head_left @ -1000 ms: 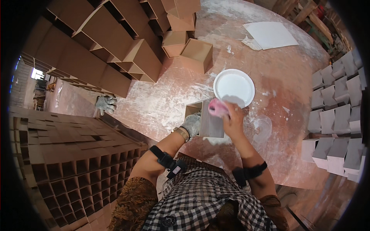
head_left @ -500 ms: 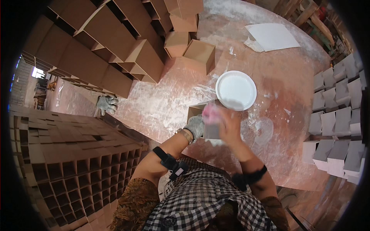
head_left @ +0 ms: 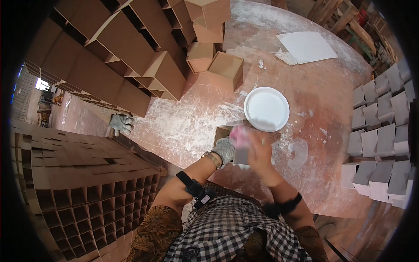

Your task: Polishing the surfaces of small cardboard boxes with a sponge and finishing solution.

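In the head view, the right hand [head_left: 261, 153] curls round a pink wad [head_left: 239, 136] over a seemingly light, stiff box [head_left: 241, 157], best held by its inner walls, on the worktop [head_left: 321, 174] near a white dish [head_left: 267, 108], the gloved left hand [head_left: 224, 150] at its opening, closure unclear.

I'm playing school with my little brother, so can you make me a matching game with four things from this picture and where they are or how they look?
Things:
1. Pink thing
2. Round dish
3. Left hand
4. Loose glove

Places and looks:
A. Wearing a grey knitted glove
B. Off to the left, beyond the watch
C. Held in the bare right hand
D. White, on the table

Right pairs: 1-C, 2-D, 3-A, 4-B
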`<control>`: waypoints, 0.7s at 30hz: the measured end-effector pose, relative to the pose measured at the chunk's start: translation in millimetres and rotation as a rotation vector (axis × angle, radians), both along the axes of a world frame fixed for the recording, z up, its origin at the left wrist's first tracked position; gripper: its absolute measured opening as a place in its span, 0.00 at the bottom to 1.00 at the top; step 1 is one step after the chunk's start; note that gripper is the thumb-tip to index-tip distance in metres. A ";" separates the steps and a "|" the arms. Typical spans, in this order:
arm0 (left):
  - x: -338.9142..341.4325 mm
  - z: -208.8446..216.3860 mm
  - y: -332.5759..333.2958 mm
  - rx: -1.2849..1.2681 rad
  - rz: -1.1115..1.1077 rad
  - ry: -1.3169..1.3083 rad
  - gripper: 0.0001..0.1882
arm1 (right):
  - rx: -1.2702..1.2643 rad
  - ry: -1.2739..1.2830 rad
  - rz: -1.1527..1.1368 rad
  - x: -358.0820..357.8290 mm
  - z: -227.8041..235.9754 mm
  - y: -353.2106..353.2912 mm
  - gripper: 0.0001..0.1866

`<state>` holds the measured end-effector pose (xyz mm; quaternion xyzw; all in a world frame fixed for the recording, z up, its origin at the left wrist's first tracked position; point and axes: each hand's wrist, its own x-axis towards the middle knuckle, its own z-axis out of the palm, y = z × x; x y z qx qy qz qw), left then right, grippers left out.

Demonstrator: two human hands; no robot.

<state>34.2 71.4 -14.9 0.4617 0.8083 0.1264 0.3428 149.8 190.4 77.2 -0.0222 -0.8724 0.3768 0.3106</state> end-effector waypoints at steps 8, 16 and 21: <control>-5.2 41.0 4.0 0.040 -0.104 -0.109 0.21 | -0.051 0.031 0.007 -7.5 4.9 4.3 0.24; -2.3 55.8 1.1 0.001 -0.043 0.011 0.27 | 0.057 0.075 0.158 16.1 2.9 -13.7 0.19; -4.7 36.3 -7.7 0.002 -0.085 0.090 0.28 | -0.005 0.014 0.307 87.0 -25.3 -35.7 0.20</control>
